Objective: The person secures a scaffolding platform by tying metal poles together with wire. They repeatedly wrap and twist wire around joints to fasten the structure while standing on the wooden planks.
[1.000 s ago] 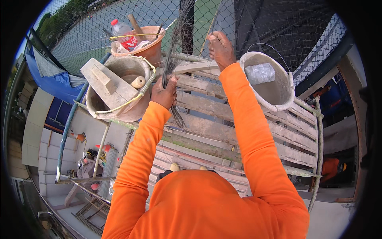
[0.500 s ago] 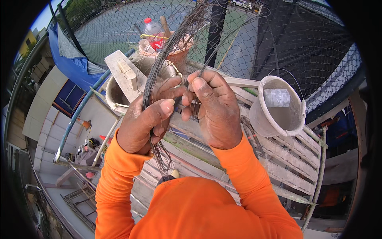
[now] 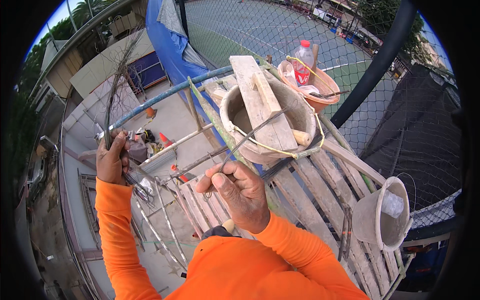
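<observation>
Out to the left, my left hand [image 3: 114, 160] is closed around a bundle of thin dark wire [image 3: 110, 105]. Its frayed strands fan out above the fist, and looped ends hang below. My right hand [image 3: 240, 194], in front of my chest, pinches a few separate wires [image 3: 246, 137]. Those wires slant up and right, across a wooden float [image 3: 245, 82] with a block handle. The float lies tilted over a mortar-stained bucket [image 3: 227, 117] with a yellow rope handle. A rounded wooden handle [image 3: 301, 138] pokes out beside the float.
Weathered slats [image 3: 320, 200] form the platform. A grey bucket [image 3: 367, 220] holding a clear plastic bag stands at the right, near more wire [image 3: 345, 232]. An orange tub [image 3: 320, 102] carries a red-capped bottle [image 3: 302, 62]. A blue pole [image 3: 160, 97] edges the left; chain-link fence [image 3: 230, 37] rises beyond.
My hands, close together before, are now apart. The left hand has moved out left with the wire bundle, while the right keeps a few strands. The view has turned left.
</observation>
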`<action>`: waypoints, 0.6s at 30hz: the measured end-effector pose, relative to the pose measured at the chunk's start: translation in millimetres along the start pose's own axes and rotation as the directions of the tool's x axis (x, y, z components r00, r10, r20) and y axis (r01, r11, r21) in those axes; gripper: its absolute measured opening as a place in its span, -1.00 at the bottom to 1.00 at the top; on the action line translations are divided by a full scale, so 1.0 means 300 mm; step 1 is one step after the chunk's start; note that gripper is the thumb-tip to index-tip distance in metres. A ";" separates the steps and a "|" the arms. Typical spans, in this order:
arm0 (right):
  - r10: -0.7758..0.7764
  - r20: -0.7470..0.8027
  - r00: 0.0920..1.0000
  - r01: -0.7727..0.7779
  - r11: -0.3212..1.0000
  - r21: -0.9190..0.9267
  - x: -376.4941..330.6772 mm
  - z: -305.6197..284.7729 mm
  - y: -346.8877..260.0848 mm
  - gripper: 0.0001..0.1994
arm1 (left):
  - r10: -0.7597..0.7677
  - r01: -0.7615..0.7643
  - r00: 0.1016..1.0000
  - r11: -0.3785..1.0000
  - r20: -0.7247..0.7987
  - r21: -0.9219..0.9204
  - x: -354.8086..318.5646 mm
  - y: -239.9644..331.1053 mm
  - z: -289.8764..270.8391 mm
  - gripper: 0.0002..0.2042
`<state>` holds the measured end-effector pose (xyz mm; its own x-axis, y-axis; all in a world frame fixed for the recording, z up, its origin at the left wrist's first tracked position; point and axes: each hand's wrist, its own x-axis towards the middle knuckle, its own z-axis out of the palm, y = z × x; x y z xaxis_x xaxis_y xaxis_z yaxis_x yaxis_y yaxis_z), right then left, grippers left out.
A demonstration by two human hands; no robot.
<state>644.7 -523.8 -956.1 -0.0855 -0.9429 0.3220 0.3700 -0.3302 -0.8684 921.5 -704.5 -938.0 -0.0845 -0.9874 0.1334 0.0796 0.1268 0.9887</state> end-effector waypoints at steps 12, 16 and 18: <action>-0.122 -0.136 0.983 -0.019 0.674 -0.739 -0.177 -0.125 -0.020 -0.90 | 0.247 -0.319 0.936 0.286 0.252 0.904 1.091 -0.485 0.722 -0.74; -0.126 -0.414 0.902 -0.256 0.615 -0.746 -0.277 -0.120 -0.029 -0.87 | -0.032 -0.566 0.819 0.124 0.573 0.815 1.177 -0.703 1.039 -0.47; -0.163 -0.535 0.829 -0.351 0.595 -0.723 -0.343 -0.123 -0.016 -0.88 | -0.155 -0.769 0.622 0.068 0.768 0.636 1.265 -0.870 1.110 -0.32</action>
<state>617.6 -426.9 -998.9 -0.6263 -0.7517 0.2064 -0.4192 0.1017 -0.9022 538.0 -1080.8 -1122.7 -0.8275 -0.5612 -0.0185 -0.5614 0.8275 0.0074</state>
